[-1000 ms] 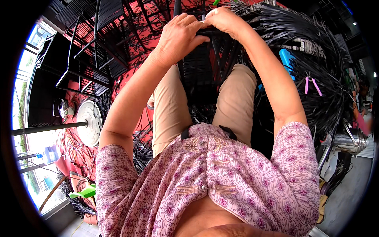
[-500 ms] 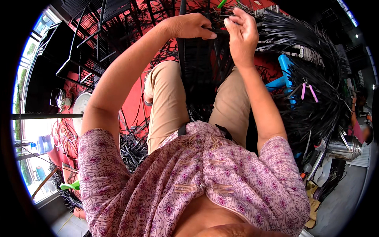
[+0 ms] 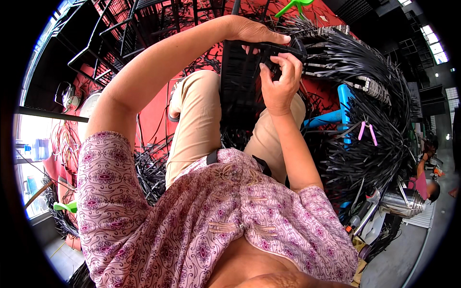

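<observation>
A black woven piece on a frame (image 3: pixel 235 81) stands between my knees, its top edge near chest-forward reach. My left hand (image 3: pixel 254 33) is closed over that top edge, thumb stretched along it and a few fingertips showing below the rim. Close to the upper right part of the weave is my right hand (image 3: pixel 281 84), its fingers bent and the thumb apart from them. No strip can be made out in that hand against the dark weave. Long black flat strips (image 3: pixel 355 53) fan out to the right of the piece.
Pink-handled snips (image 3: pixel 367 132) lie on a heap of black strips (image 3: pixel 374 163) beside a blue plastic seat (image 3: pixel 343 115). Black metal frames (image 3: pixel 113 48) crowd the far left. Strip scraps litter the red floor (image 3: pixel 201 60). Another person (image 3: pixel 422 180) and a metal pot (image 3: pixel 403 201) are at right.
The woven piece has come up and turned into fuller view. My left hand has moved onto its top edge; my right hand has dropped lower, its fingers now bent toward the weave.
</observation>
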`<state>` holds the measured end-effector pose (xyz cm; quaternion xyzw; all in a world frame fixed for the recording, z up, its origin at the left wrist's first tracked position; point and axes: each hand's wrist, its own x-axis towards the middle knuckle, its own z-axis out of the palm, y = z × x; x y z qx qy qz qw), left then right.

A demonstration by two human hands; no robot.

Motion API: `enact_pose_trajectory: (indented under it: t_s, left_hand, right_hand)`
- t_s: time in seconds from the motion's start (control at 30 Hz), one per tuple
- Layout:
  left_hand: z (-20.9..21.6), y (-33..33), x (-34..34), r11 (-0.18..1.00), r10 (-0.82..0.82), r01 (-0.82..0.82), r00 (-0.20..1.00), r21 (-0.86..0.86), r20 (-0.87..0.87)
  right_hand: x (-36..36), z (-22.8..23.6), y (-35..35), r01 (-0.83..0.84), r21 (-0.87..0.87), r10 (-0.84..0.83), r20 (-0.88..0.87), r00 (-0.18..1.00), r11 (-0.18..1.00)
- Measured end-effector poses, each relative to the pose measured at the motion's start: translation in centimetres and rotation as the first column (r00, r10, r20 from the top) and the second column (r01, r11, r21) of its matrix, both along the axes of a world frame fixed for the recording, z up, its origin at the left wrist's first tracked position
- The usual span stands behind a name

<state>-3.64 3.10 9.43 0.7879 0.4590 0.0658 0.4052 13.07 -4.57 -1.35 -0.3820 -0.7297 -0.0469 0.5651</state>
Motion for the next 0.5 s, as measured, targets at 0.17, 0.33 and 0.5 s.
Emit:
enact_pose_trajectory:
  t_s: [0.17, 0.33, 0.5]
  left_hand:
    - [0.0, 0.1, 0.2, 0.999, 0.006, -0.005, 1.0, -0.044, 0.003]
    - [-1.4, 1.6, 0.1, 0.989, 0.009, 0.003, 0.997, -0.15, 0.077]
    - [-2.8, 3.1, 0.1, 0.981, -0.061, 0.091, 0.982, -0.17, 0.179]
  right_hand:
    - [-0.1, -0.1, 0.3, 0.029, 0.024, -0.029, -0.001, 1.0, 0.999]
    - [-0.1, 0.6, 1.5, 0.104, 0.128, -0.116, 0.087, 0.989, 0.986]
    - [-0.2, 1.6, 2.1, 0.159, 0.214, -0.189, 0.129, 0.973, 0.964]
